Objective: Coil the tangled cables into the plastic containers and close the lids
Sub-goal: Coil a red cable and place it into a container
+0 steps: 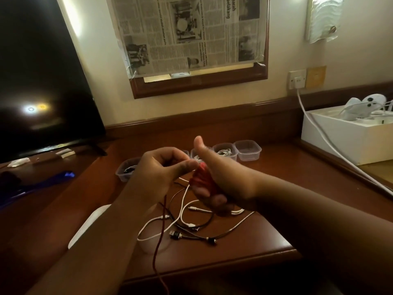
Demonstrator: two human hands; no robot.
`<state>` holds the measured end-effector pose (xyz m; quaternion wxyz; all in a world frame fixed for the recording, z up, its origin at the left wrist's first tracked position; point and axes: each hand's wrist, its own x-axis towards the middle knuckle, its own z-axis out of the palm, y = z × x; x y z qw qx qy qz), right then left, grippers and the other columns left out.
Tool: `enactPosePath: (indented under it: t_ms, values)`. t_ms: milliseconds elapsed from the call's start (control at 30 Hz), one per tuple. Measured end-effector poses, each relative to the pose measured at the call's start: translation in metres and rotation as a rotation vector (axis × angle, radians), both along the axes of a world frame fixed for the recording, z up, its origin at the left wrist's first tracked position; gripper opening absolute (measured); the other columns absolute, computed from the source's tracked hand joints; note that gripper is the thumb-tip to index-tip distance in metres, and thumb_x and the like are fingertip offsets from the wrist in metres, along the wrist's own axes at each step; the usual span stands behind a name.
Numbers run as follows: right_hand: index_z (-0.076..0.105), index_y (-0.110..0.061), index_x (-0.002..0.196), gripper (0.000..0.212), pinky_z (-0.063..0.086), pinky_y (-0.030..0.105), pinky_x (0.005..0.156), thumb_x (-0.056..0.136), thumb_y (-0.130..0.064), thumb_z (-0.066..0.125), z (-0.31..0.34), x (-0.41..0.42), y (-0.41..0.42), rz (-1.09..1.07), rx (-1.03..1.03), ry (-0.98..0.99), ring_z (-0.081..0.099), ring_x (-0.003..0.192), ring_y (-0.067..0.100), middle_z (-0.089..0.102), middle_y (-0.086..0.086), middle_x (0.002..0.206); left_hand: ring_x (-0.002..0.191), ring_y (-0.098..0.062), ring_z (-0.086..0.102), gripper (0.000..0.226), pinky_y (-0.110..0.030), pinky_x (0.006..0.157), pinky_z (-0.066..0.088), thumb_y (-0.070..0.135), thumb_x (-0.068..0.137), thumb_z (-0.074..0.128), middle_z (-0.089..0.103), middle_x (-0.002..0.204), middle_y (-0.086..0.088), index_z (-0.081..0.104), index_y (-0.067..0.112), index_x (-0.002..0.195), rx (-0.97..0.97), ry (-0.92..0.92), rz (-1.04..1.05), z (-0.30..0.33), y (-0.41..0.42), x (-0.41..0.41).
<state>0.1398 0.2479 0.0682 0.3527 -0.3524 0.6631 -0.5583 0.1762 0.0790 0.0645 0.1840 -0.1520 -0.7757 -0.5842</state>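
Two hands (161,167) (214,177), one red cable (202,179), four containers (247,150).

A big dark TV screen (40,81) on the left, a newspaper (187,33) taped over a brown wooden frame (200,84) on the wall, a wall socket (297,79) with a white cord (331,143) plugged in, a white box (348,143) on the right, a brown wooden desk (265,188)

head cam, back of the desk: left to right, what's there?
TV screen → dark-cable container → left hand → right hand wrapped with the red cable → white-cable container → empty-looking container → white box.
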Motion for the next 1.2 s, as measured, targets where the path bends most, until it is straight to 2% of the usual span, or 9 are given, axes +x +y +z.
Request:
enactPosePath:
  t_ms: [133, 300, 433, 500, 600, 733, 867, 1000, 1200]
  values:
    - [0.044, -0.011, 0.064, 0.081, 0.036, 0.022, 0.045, 0.08, -0.087, 0.02, 0.005, 0.002, 0.001, 0.271, -0.49, -0.428, 0.038, 0.037, 0.014, 0.039, 0.0, 0.047, 0.054, -0.016, 0.057, 0.016, -0.027, 0.05, 0.047, 0.04, 0.069, 0.072, 0.062, 0.063, -0.003, 0.075, 0.025, 0.064, 0.474, -0.282, -0.119, -0.013, 0.025, 0.002]
    - [0.049, -0.008, 0.082, 0.073, 0.042, 0.03, 0.062, 0.088, -0.073, 0.017, 0.018, -0.006, 0.002, -0.23, -0.918, 0.002, 0.045, 0.06, 0.023, 0.045, 0.009, 0.067, 0.05, -0.014, 0.024, 0.026, -0.029, 0.05, 0.016, 0.035, 0.085, 0.057, 0.032, 0.056, -0.001, 0.078, 0.023, 0.074, 0.296, -0.387, -0.139, -0.034, 0.042, 0.006]
    - [0.052, -0.007, 0.066, 0.071, 0.039, 0.035, 0.044, 0.09, -0.069, 0.028, 0.01, -0.017, 0.008, -0.642, -0.28, 0.957, 0.046, 0.045, 0.023, 0.048, 0.01, 0.055, 0.047, -0.013, 0.051, 0.019, -0.025, 0.052, 0.037, 0.035, 0.089, 0.061, 0.057, 0.054, 0.003, 0.077, 0.026, 0.085, -0.099, -0.271, -0.015, -0.024, 0.035, 0.011]
    - [0.046, -0.019, 0.057, 0.072, 0.033, 0.025, 0.043, 0.084, -0.079, 0.017, -0.001, -0.015, 0.009, -0.597, 0.098, 1.124, 0.038, 0.043, 0.012, 0.042, -0.003, 0.051, 0.072, -0.008, 0.068, 0.009, -0.021, 0.067, 0.052, 0.035, 0.085, 0.065, 0.072, 0.075, 0.007, 0.074, 0.031, 0.083, -0.184, -0.092, 0.1, -0.012, 0.023, 0.009]
    - [0.047, -0.017, 0.061, 0.074, 0.034, 0.028, 0.049, 0.082, -0.078, 0.011, -0.008, -0.01, 0.003, -0.402, 0.128, 0.626, 0.037, 0.045, 0.013, 0.043, -0.001, 0.054, 0.071, -0.011, 0.069, 0.023, -0.023, 0.065, 0.057, 0.039, 0.069, 0.072, 0.072, 0.074, 0.002, 0.073, 0.019, 0.079, -0.185, -0.017, 0.131, -0.004, 0.004, 0.0]
    - [0.044, -0.012, 0.063, 0.083, 0.029, 0.022, 0.043, 0.081, -0.087, 0.011, 0.0, -0.006, 0.008, 0.045, -0.164, -0.237, 0.031, 0.037, 0.014, 0.035, 0.001, 0.048, 0.054, -0.015, 0.047, 0.026, -0.022, 0.048, 0.036, 0.043, 0.068, 0.083, 0.056, 0.065, -0.007, 0.071, 0.02, 0.068, 0.248, -0.187, -0.06, -0.014, 0.004, -0.002]
    - [0.05, -0.011, 0.079, 0.085, 0.036, 0.028, 0.057, 0.077, -0.09, 0.019, 0.006, 0.003, 0.005, 0.099, -0.763, -0.505, 0.039, 0.053, 0.016, 0.04, 0.002, 0.063, 0.054, -0.014, 0.037, 0.017, -0.028, 0.051, 0.026, 0.041, 0.069, 0.07, 0.046, 0.063, -0.004, 0.075, 0.025, 0.067, 0.484, -0.323, -0.074, -0.025, 0.024, -0.002]
    - [0.052, -0.008, 0.094, 0.076, 0.044, 0.031, 0.064, 0.083, -0.079, 0.027, 0.004, -0.011, 0.001, -0.319, -0.961, -0.103, 0.05, 0.066, 0.019, 0.05, 0.006, 0.075, 0.05, -0.014, 0.031, 0.022, -0.028, 0.049, 0.023, 0.039, 0.082, 0.061, 0.041, 0.059, -0.002, 0.079, 0.028, 0.089, 0.199, -0.301, -0.057, -0.031, 0.034, 0.003]
    - [0.056, -0.009, 0.064, 0.084, 0.046, 0.041, 0.057, 0.081, -0.082, 0.017, -0.016, -0.013, 0.002, -0.591, -0.012, 0.843, 0.049, 0.052, 0.026, 0.052, 0.012, 0.058, 0.069, -0.011, 0.065, 0.014, -0.026, 0.067, 0.053, 0.034, 0.08, 0.069, 0.07, 0.074, 0.001, 0.074, 0.021, 0.081, -0.156, -0.128, 0.084, -0.016, 0.016, 0.0]
